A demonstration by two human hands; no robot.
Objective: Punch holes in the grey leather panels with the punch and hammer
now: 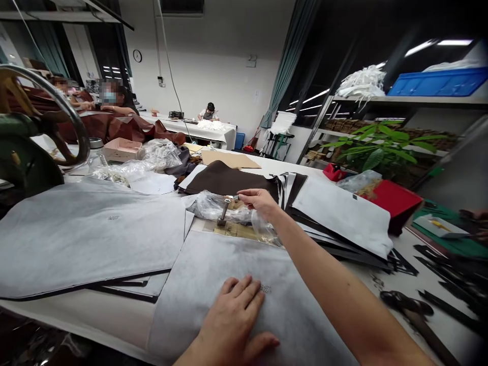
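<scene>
My left hand [238,315] lies flat, fingers stretched, on a grey sheet [213,262] that looks like the back of leather and bears a small printed mark. Farther off, my right hand [261,202] is pinched shut on a small shiny metal piece [233,197], too small to name. Just below its fingertips an upright metal post [223,213] stands on a brass-coloured block [240,230] at the sheet's far edge. Crumpled clear plastic bags [209,204] lie around and behind the post.
Grey sheets [95,234] are stacked at left, beside a green machine with a handwheel [84,122]. More dark and grey sheets [343,213] lie at right, near a hammer-like tool [415,315] and black strips. A red box [396,198] stands beyond. Other people sit at the back.
</scene>
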